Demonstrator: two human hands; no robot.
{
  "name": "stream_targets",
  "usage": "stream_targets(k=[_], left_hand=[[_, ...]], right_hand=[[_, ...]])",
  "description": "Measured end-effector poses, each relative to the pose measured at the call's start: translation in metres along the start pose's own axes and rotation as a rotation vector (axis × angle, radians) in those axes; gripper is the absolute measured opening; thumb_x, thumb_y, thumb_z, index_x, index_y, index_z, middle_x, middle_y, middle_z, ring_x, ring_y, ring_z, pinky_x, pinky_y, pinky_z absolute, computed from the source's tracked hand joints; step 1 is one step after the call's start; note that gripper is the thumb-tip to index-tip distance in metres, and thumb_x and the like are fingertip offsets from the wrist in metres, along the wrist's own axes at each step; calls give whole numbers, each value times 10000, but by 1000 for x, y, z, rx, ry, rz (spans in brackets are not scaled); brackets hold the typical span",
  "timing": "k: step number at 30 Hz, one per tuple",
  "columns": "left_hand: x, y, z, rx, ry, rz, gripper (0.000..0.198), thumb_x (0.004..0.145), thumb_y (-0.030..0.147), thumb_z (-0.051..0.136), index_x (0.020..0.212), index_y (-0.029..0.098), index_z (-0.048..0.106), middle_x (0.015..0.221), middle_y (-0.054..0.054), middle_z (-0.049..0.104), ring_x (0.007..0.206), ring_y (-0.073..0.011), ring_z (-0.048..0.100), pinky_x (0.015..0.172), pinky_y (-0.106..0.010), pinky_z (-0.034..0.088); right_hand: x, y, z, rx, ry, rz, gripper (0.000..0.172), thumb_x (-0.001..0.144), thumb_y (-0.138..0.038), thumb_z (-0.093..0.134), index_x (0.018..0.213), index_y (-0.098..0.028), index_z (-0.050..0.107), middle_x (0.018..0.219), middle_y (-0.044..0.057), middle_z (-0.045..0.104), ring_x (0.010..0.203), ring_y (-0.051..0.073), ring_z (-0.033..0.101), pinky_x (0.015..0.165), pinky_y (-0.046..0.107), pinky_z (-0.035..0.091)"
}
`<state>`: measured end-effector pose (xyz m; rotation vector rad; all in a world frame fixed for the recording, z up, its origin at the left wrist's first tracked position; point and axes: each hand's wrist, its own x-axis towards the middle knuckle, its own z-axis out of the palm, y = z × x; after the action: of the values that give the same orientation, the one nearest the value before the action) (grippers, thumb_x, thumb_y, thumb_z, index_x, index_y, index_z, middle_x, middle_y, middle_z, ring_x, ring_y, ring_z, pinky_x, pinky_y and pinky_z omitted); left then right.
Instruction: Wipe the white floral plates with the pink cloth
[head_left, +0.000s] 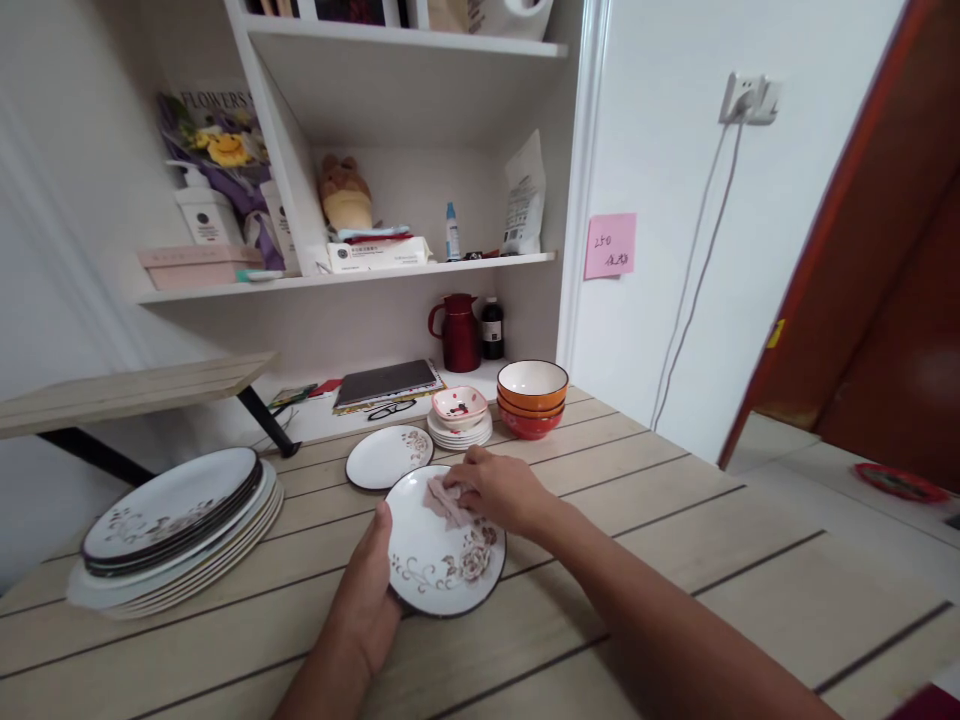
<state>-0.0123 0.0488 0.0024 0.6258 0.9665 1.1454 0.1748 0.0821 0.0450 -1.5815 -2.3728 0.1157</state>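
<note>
A white plate with a dark rim and brown flowers (431,570) is tilted above the table, held at its left edge by my left hand (369,590); the thumb lies on the rim and the other fingers are hidden beneath. My right hand (499,488) pinches a crumpled pinkish cloth (448,502) against the plate's upper part. Just behind lies a similar flowered plate (379,458) flat on the table. Next to it, a patterned small bowl (459,405) sits on a stack of small white plates (461,436).
Large plates (176,505) are stacked at the left, near a raised wooden stand (135,388). Orange and red bowls (532,400) stand stacked at the back right. Behind are glasses (391,409), a dark folder (390,383), a red jug (460,335) and a dark bottle (492,330).
</note>
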Motion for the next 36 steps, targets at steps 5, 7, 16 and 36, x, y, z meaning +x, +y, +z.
stream_targets(k=[5,7,16,36], left_hand=[[-2,1,0,35,29,7,547,835,453,570,1302,168,540,1194,-171,670,1017,-285,670,864,-424,530],[-3,2,0,25,2,9,536,839,440,568,1292,155,548,1167,-172,683,987,-281,681,847,-411,539],[-4,8,4,-3,-3,-17,470,880,400,514,1244,110,578,1025,-157,735,891,-266,707,782,-387,564],[-2,0,2,31,57,-10,542,843,499,528,1269,168,570,1168,-165,685,1044,-291,657,863,-438,525]], right_hand=[[-9,-5,-18,-26,-304,-182,295,696,-331,704,988,-305,663,941,7,646,819,195,594,602,242,338],[-11,-14,-16,41,-391,-281,287,690,-321,723,971,-301,667,917,-11,648,816,180,591,611,234,342],[-4,-42,23,329,-12,-349,320,821,-318,648,1136,-370,638,1047,-5,574,919,158,573,765,240,393],[-13,-5,-18,-63,-286,-176,291,737,-295,617,1026,-305,649,988,38,646,837,213,608,601,255,354]])
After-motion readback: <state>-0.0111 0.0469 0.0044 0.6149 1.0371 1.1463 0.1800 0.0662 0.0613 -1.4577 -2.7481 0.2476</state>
